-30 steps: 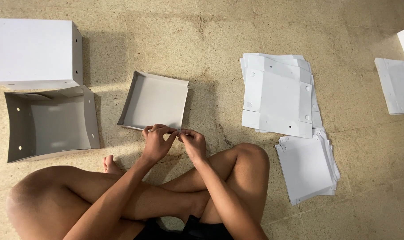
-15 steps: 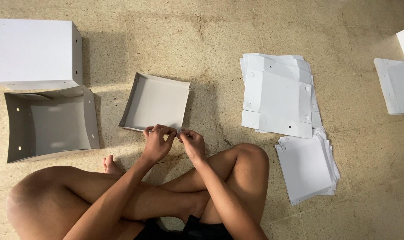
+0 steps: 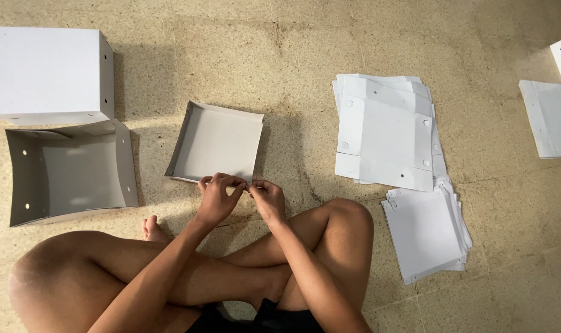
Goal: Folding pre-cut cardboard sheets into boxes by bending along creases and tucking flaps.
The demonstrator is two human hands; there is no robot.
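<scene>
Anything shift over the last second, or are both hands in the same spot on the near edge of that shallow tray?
Nothing visibly changed. The left hand and right hand pinch the near edge of the shallow grey tray just as before. The white box, the open box and the sheet stacks lie where they were.

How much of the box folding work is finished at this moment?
Done: one closed white box and an open box shell on the floor. In hand: left hand and right hand pinch the near edge of a shallow tray. Left: two stacks of flat sheets.
</scene>
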